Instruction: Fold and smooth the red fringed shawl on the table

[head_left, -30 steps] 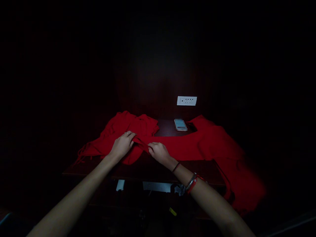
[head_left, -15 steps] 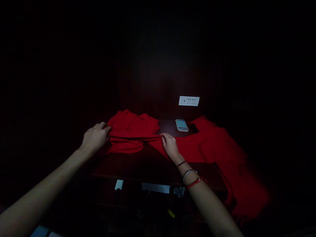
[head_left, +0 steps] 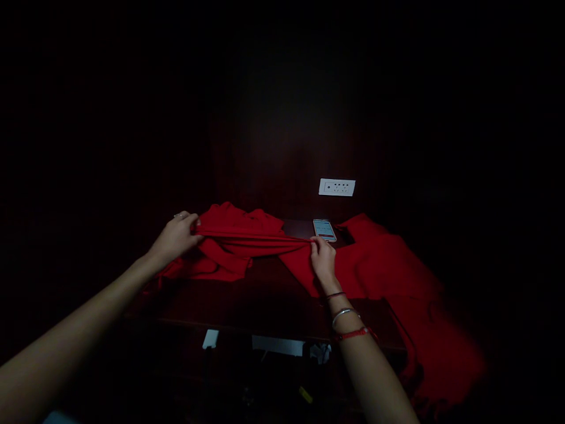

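1. Cloth: red, across frame centre; lies on table, hanging past its edge at lower right.
2. Left hand: left of centre, fingers closed on a gathered stretch of cloth.
3. Right hand: right of centre, pinching the same stretch; cloth drawn nearly straight between hands.
4. Phone: on table, just beyond right hand.
5. Socket: right of centre, above phone.
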Demonstrator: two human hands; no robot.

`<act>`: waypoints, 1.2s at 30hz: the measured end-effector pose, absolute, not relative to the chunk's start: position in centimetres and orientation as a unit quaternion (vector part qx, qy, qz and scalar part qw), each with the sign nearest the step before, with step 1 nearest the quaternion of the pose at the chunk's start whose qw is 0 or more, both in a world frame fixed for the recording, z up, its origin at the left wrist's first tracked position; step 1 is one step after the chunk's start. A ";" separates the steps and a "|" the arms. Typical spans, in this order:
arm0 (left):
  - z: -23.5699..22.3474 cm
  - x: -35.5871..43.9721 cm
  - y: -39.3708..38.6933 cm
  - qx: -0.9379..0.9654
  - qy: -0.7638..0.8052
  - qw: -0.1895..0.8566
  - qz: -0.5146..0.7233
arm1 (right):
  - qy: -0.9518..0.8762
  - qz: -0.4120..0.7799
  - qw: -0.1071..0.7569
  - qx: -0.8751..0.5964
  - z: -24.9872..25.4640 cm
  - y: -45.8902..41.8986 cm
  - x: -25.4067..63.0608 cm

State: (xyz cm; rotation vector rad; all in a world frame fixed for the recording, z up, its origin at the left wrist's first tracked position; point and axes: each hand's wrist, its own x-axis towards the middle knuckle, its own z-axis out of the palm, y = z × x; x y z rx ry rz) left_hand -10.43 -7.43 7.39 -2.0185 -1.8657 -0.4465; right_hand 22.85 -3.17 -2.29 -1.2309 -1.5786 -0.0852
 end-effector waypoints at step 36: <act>9.0 -11.4 -3.6 -0.698 -0.693 0.149 0.106 | -0.612 -0.007 0.452 -0.648 -3.2 -2.6 26.4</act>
